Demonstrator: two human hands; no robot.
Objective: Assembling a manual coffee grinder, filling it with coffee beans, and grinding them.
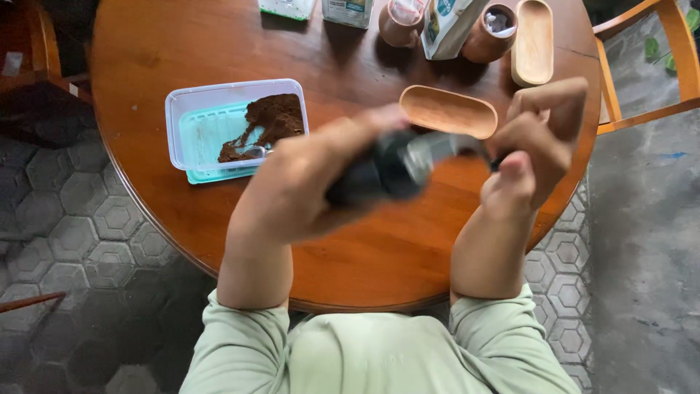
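Grinder (386, 169), a dark cylinder with a metal top, lies tipped on its side in the air above the near middle of the round wooden tabletop (364, 255), blurred with motion. Left hand (306, 186) is wrapped around the dark body, clenched on it, which keeps the barrel steady. Right hand (536, 142) is closed around the end of the thin metal crank at the grinder's right, fingers curled over what looks like its knob; that hold suits turning the handle while the other hand braces.

Just beyond the grinder rests an empty oval wooden dish (448, 111), near enough to reach. To the left sits a clear plastic tub (191, 98) with a teal insert and a heap of brown grounds (270, 120) in its far right corner. Along the far edge stand two brown jars (492, 36), some packets (446, 25) and a second wooden dish (534, 40).
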